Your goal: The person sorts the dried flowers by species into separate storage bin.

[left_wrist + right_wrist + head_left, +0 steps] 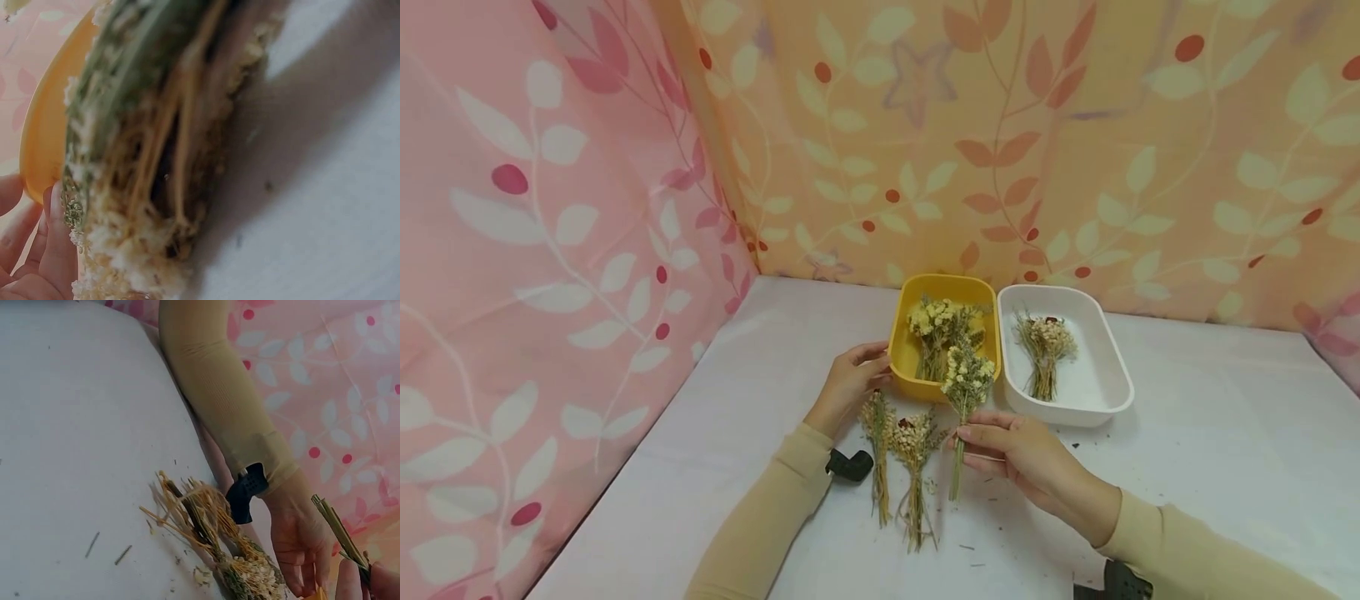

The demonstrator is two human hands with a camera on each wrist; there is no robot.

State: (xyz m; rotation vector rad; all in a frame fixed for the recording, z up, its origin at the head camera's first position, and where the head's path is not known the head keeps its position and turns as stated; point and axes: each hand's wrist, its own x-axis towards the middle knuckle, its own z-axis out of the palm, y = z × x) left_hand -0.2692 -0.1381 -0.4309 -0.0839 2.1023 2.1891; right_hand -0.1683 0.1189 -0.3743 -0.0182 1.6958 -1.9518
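My right hand point(1033, 458) pinches a bunch of pale yellow dried flowers point(967, 379) by its stems, blossoms up, before the yellow tub point(917, 385). The cut stem ends point(340, 531) show in the right wrist view. At the tub's near left side, my left hand point(850, 383) pinches the rim between thumb and fingers. Inside the tub lie yellow dried flowers point(934, 321). Two cream dried bunches, a left one point(878, 450) and a right one point(913, 450) with a dark red bloom, lie on the table between my hands. Dried flowers fill the left wrist view, blurred.
Right beside the yellow tub stands a white tub point(1101, 400) holding a cream dried bunch point(1047, 350). Bits of broken stem point(123, 555) are scattered over the white table point(1210, 433). Patterned cloth point(925, 167) hangs behind the table and along its left side.
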